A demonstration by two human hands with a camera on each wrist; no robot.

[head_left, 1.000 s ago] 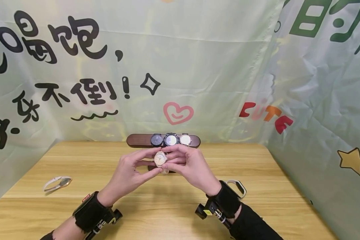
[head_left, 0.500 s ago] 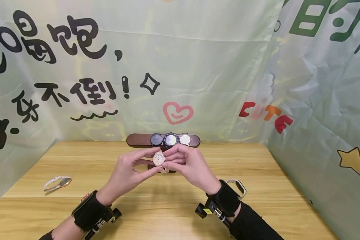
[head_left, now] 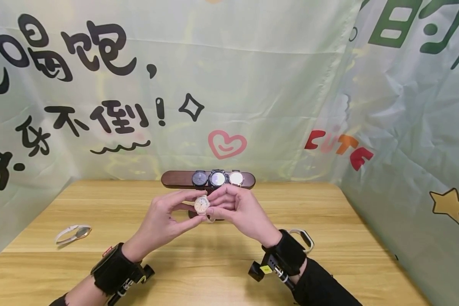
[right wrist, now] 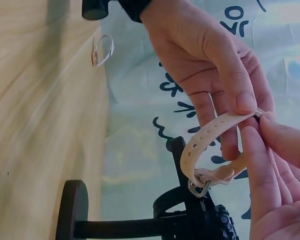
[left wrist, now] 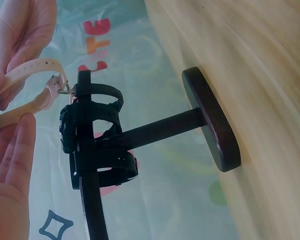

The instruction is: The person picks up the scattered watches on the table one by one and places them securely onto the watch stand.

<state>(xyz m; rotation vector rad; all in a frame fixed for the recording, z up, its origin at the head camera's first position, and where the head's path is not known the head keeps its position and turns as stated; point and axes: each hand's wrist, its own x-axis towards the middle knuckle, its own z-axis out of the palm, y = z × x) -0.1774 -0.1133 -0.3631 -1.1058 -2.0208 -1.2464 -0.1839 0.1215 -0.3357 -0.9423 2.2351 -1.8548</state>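
Note:
In front of the watch stand, a wristwatch (head_left: 201, 205) with a pale dial is held up between two hands. Its cream-pink strap (right wrist: 205, 132) hangs as a loop with a metal buckle (right wrist: 200, 186), seen in the right wrist view. The left hand (head_left: 164, 219) pinches the watch case from the left, finger above and thumb below. From the right, the right hand (head_left: 245, 210) grips the watch near its case edge between thumb and fingers. Behind them, the dark wooden stand (head_left: 176, 179) carries a dark watch (head_left: 199, 178), a chunky black watch (head_left: 218, 178) and a white-faced watch (head_left: 236, 177).
On the wooden table (head_left: 214, 272), a white-strapped watch (head_left: 83, 232) lies at the left. A white band (head_left: 309, 242) lies at the right, partly behind the right wrist. The stand's base (left wrist: 215, 125) rests on the table. A printed cloth (head_left: 275, 106) hangs behind.
The held watch has shifted slightly left and its dial has turned a little. Both hands keep nearly the same place and hold.

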